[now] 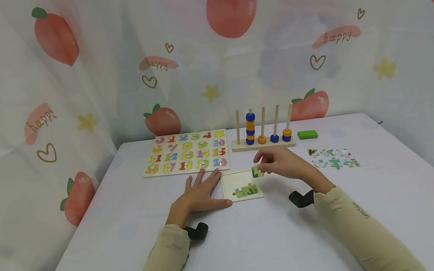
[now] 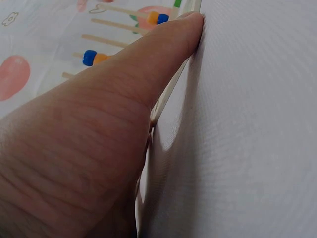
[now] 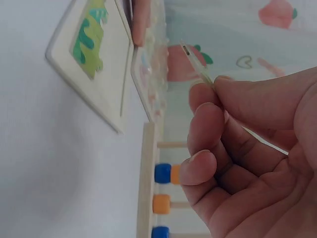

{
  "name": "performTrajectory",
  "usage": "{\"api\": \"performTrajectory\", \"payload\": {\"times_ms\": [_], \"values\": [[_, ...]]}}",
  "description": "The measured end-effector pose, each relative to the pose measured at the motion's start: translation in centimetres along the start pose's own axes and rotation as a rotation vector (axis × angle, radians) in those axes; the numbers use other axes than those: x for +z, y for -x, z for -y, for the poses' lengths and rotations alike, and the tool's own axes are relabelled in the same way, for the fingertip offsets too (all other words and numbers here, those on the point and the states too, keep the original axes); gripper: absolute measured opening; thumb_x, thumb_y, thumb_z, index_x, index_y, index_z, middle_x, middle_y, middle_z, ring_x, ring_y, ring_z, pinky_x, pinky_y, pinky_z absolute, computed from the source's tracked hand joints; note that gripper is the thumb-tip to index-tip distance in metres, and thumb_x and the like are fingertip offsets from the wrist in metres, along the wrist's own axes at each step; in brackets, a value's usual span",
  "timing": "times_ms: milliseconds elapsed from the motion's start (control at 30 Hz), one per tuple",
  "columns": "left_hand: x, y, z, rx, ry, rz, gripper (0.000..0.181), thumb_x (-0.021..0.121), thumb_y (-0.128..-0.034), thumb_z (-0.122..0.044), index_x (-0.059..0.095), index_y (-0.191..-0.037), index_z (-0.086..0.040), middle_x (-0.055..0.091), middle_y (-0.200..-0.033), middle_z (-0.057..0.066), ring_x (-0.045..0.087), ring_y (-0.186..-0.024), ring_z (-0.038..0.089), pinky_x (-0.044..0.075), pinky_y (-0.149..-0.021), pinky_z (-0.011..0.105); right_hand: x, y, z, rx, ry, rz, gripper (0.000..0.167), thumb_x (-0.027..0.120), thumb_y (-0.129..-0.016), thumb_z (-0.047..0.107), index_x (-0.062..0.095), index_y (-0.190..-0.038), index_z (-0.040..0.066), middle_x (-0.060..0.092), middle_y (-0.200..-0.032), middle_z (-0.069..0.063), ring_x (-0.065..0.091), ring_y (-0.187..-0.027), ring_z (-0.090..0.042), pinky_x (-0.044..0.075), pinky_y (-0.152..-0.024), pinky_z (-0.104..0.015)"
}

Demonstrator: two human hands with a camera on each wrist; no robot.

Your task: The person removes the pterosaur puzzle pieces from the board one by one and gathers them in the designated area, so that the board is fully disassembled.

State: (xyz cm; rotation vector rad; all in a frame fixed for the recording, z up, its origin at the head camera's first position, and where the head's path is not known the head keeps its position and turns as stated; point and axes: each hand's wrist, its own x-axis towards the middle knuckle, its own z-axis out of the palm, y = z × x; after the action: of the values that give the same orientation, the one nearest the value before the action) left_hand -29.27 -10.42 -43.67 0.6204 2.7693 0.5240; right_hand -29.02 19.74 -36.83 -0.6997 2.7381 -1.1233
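A square white puzzle tray (image 1: 236, 179) lies in the middle of the table. Joined green jigsaw pieces (image 1: 247, 190) fill part of its near side. My left hand (image 1: 199, 197) rests beside the tray with fingers spread. In the left wrist view its thumb (image 2: 168, 42) lies along the tray's edge. Between thumb and forefinger, my right hand (image 1: 283, 161) pinches a jigsaw puzzle piece (image 1: 256, 172) above the tray's far right corner. The right wrist view shows that piece (image 3: 197, 63) nearly edge-on, lifted off the tray, its other fingers curled.
Behind the left hand lies a number board (image 1: 181, 161). A wooden peg stand (image 1: 243, 146) with blue and orange beads stands at the back, a green block (image 1: 308, 134) to its right. Several loose jigsaw pieces (image 1: 335, 163) are spread right of the right hand.
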Motion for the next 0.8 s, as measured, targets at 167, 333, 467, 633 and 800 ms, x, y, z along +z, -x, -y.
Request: {"api": "performTrajectory", "payload": {"times_ms": [167, 333, 467, 633, 800], "values": [[0.0, 0.1, 0.0, -0.003, -0.003, 0.006, 0.108, 0.069, -0.0874, -0.076, 0.024, -0.173, -0.027, 0.012, -0.179, -0.008, -0.009, -0.164, 0.029, -0.012, -0.127, 0.06, -1.5, 1.1, -0.4, 0.017, 0.023, -0.008, 0.023, 0.069, -0.103, 0.008, 0.069, -0.124, -0.002, 0.071, -0.098, -0.008, 0.064, -0.087, -0.024, 0.057, -0.078, -0.035], [-0.1, 0.2, -0.2, -0.006, -0.004, 0.001, 0.108, 0.069, -0.0875, -0.076, 0.024, -0.173, -0.027, 0.012, -0.179, -0.008, -0.01, -0.164, 0.029, -0.012, -0.127, 0.06, -2.7, 2.1, -0.9, 0.013, -0.005, -0.01, 0.024, 0.068, -0.102, 0.005, 0.068, -0.123, -0.004, 0.071, -0.099, -0.009, 0.066, -0.087, -0.025, 0.057, -0.078, -0.035], [-0.2, 0.2, -0.3, -0.005, -0.002, 0.0, 0.108, 0.069, -0.0875, -0.075, 0.025, -0.173, -0.026, 0.013, -0.179, -0.007, -0.009, -0.164, 0.03, -0.012, -0.127, 0.06, -3.5, 2.9, -1.5, 0.02, -0.008, -0.02, 0.025, 0.068, -0.102, 0.006, 0.068, -0.124, -0.005, 0.071, -0.098, -0.009, 0.065, -0.086, -0.025, 0.056, -0.077, -0.036], [-0.2, 0.2, -0.3, -0.007, -0.001, 0.003, 0.108, 0.069, -0.0879, -0.075, 0.024, -0.173, -0.027, 0.013, -0.179, -0.008, -0.01, -0.164, 0.03, -0.012, -0.127, 0.06, -4.6, 3.8, -2.1, 0.037, -0.021, -0.042, 0.026, 0.067, -0.102, 0.007, 0.067, -0.125, -0.005, 0.07, -0.098, -0.009, 0.065, -0.086, -0.025, 0.057, -0.076, -0.039], [-0.1, 0.2, -0.3, -0.01, 0.001, 0.002, 0.108, 0.069, -0.0882, -0.075, 0.024, -0.173, -0.026, 0.013, -0.179, -0.008, -0.009, -0.164, 0.03, -0.012, -0.127, 0.06, -5.2, 4.7, -2.8, 0.072, -0.017, -0.062, 0.023, 0.068, -0.102, 0.005, 0.068, -0.122, -0.004, 0.071, -0.098, -0.008, 0.066, -0.086, -0.025, 0.059, -0.078, -0.042]]}}
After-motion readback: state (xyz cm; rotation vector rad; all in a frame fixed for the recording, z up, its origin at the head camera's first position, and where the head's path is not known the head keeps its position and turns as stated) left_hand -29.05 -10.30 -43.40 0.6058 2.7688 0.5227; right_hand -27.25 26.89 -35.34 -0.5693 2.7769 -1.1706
